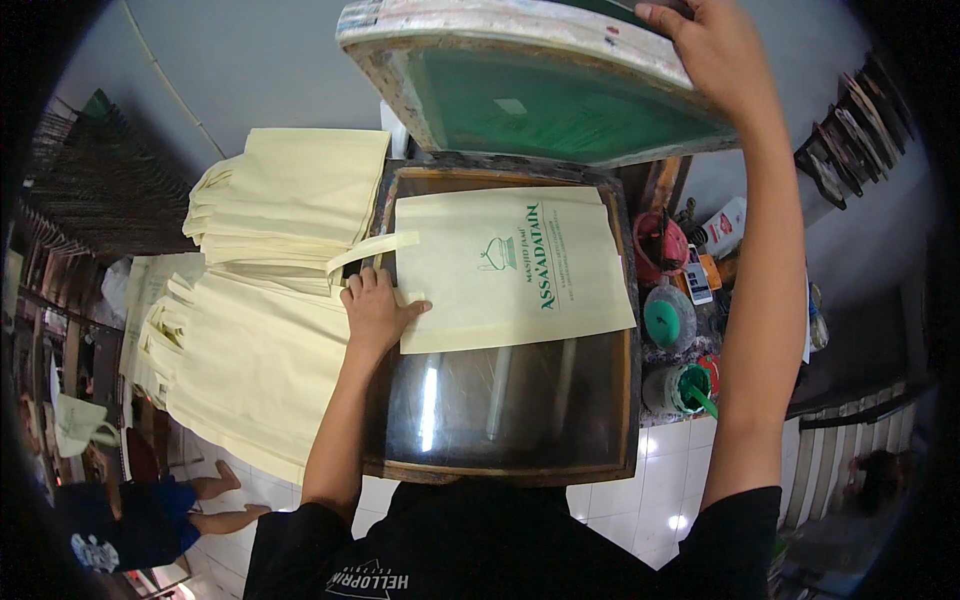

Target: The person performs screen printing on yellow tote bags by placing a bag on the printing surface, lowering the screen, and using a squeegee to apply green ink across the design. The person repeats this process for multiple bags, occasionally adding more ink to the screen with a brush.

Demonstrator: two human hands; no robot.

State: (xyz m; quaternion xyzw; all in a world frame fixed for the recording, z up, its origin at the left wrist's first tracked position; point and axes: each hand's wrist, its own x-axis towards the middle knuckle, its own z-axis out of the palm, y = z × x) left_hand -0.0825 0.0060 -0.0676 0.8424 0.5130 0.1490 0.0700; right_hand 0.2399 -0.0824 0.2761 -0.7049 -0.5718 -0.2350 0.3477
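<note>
A pale yellow cloth bag (470, 300) with green print lies on a glass-topped, wood-edged printing board (500, 410), its strap handle (385, 243) reaching left. My left hand (372, 312) rests at the bag's left edge: the thumb is stretched onto the cloth, and the other fingers lie apart from it beside the handle. Overhead, my right hand (712, 55) is closed on the right side of a raised, tilted screen-printing frame (480, 28) with green mesh. A dark object at its fingertips is partly cut off by the picture's edge.
Stacks of pale yellow bags (260, 340) lie left of the board. At right stand a green-topped container (668, 318), a paint tub (680, 388) with a green stick, a pink bucket (660, 245), a phone (697, 275) and a white bottle (727, 225). Another person (150, 525) is at lower left.
</note>
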